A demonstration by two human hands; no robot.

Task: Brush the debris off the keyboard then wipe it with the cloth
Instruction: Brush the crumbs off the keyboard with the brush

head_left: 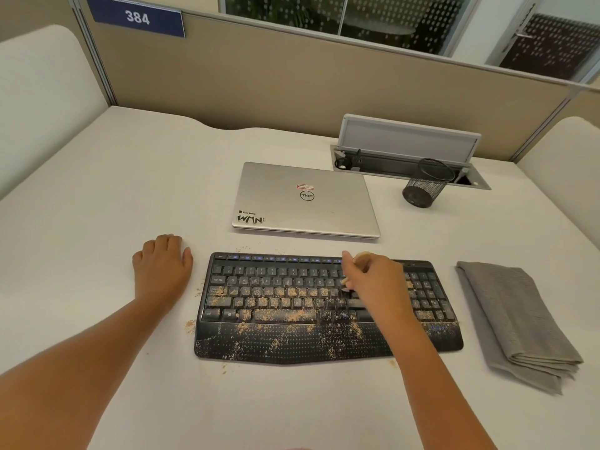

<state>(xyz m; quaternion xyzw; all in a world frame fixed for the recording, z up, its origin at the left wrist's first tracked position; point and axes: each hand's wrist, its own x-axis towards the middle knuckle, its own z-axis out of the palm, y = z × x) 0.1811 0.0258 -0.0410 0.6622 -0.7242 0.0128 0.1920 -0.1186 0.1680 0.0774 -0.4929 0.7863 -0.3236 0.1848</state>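
Observation:
A black keyboard (276,306) with a wrist rest lies in the middle of the white desk, strewn with tan crumbs (292,316) over its lower key rows and rest. My right hand (373,280) hovers over the keyboard's right-centre keys and grips a small light wooden brush (362,255), whose handle end shows above my fingers; its bristles are hidden. My left hand (164,263) rests flat on the desk just left of the keyboard, holding nothing. A folded grey cloth (513,319) lies to the right of the keyboard.
A closed silver laptop (305,199) lies just behind the keyboard. A black mesh pen cup (425,183) stands at the back right beside an open cable box (406,151). Scattered crumbs (190,326) lie on the desk (97,222) around the keyboard's edges. Partition walls enclose the desk.

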